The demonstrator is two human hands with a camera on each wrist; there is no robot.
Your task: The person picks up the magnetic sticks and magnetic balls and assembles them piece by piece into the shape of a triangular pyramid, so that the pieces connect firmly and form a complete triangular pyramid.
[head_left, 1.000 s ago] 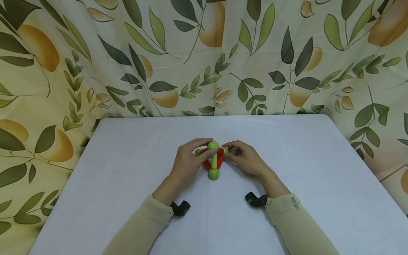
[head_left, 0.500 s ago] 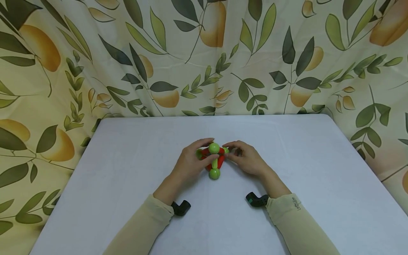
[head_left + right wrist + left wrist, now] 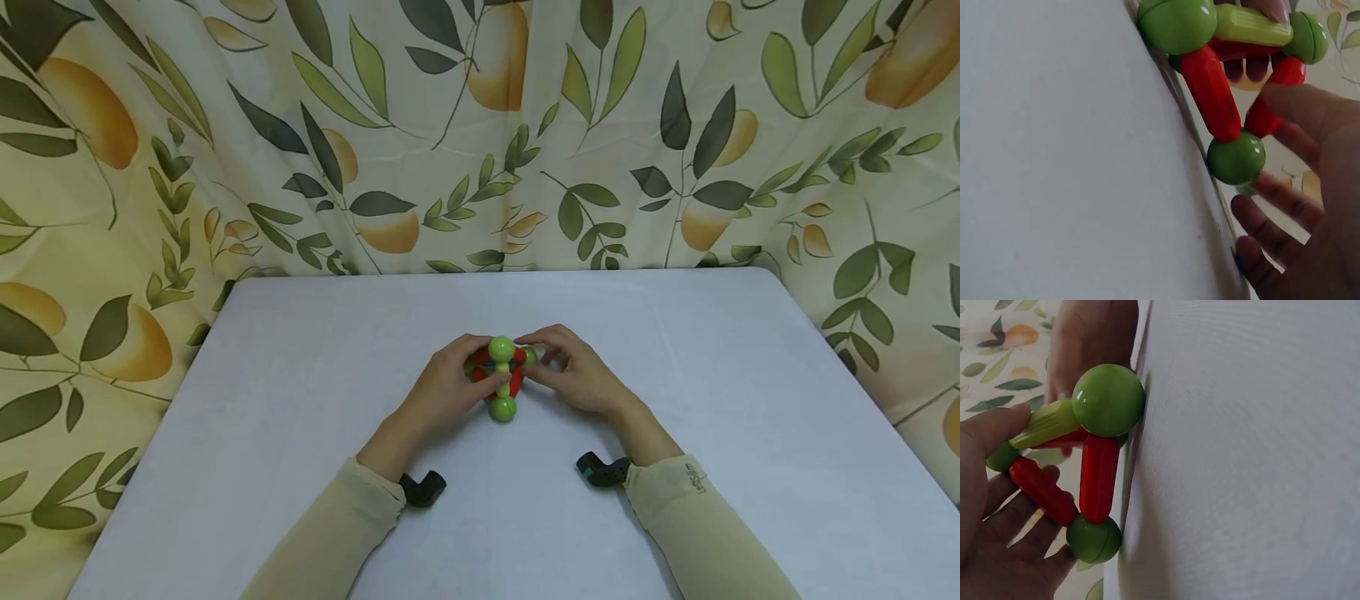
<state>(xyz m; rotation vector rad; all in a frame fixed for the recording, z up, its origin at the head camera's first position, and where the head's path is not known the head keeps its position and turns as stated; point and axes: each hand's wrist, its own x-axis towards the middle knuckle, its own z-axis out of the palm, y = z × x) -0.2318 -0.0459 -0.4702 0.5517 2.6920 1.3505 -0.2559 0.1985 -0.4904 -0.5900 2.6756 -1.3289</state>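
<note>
A ball-and-stick building toy (image 3: 502, 407) of green balls, red sticks and a yellow-green stick (image 3: 1254, 25) stands on the white table between both hands. In the head view one green ball (image 3: 502, 349) is on top, with another below it nearest the person. My left hand (image 3: 442, 379) holds the toy from the left, thumb across the upright yellow-green stick and fingers behind. My right hand (image 3: 577, 372) pinches a red stick (image 3: 1264, 115) at the upper right between thumb and forefinger. Its other fingers spread beside the lower green ball (image 3: 1236, 157).
The white-covered table (image 3: 337, 333) extends around the hands. Behind it hangs a curtain (image 3: 450, 192) printed with leaves and fruit. A black wrist camera (image 3: 423, 489) sits at the left cuff and another camera (image 3: 602, 470) at the right.
The right hand has moved slightly left, its fingertips now farther onto the toy. The left fingers have come down from the top ball to its side. The toy stays in about the same place.
</note>
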